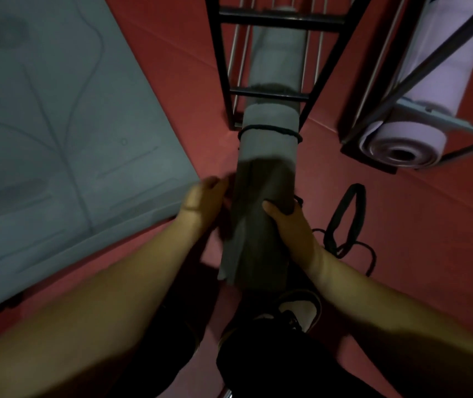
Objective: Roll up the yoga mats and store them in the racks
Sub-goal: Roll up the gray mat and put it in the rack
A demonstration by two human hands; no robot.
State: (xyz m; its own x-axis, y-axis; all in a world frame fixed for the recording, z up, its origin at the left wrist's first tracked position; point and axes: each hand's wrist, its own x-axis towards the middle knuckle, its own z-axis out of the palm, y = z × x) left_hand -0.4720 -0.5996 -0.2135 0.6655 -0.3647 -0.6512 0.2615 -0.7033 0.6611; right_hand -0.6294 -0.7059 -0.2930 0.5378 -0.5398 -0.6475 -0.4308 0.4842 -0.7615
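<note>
A rolled grey yoga mat (264,173) with a black strap (269,130) round it points away from me, its far end at the foot of a black rack (229,81). My right hand (290,225) grips the roll from the right side, thumb on top. My left hand (203,202) rests against its left side, fingers curled toward the roll. Another grey roll (277,61) lies inside the rack. A rolled lilac mat (401,145) sits in a second rack (419,119) at the right.
A large grey-blue mat (57,124) lies unrolled on the red floor (401,225) at the left. A black carry strap (344,219) lies loose on the floor right of my hand. My shoe (301,308) and dark trouser leg are below the roll.
</note>
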